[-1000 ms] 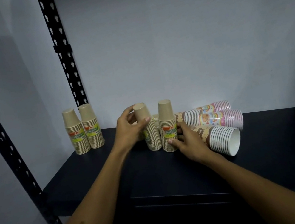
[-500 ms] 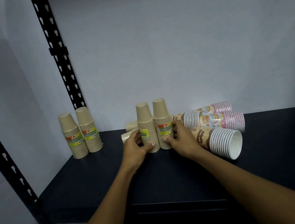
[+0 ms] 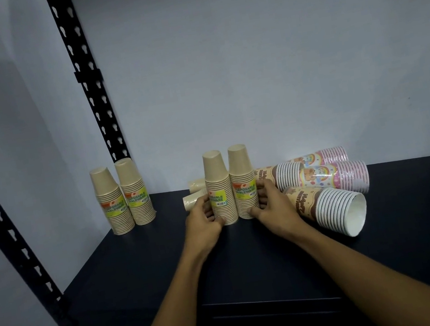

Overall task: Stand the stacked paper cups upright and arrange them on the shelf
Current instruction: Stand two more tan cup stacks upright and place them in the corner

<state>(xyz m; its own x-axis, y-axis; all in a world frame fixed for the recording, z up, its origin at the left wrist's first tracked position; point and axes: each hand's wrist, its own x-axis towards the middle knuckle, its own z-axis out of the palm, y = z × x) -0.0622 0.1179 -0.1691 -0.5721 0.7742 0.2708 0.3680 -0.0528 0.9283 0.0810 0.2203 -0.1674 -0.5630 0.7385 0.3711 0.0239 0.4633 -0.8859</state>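
Overall light: dim, cool, bluish-grey.
Brightest spot: a pale glow on the wall [image 3: 272, 154] just behind the lying cups.
Shadows: a broad soft shadow covers the left wall; the dark shelf [image 3: 145, 264] swallows detail at its front edge.
Glare: faint sheen on the white cup rim [image 3: 357, 216].
Distortion: wide-angle bending of the black uprights [image 3: 84, 79] at the edges.
Sharpness: soft, label text slightly blurred.

"DISPOSABLE TABLEWARE" on kraft cup stack [image 3: 244, 186] label (yellow-green)
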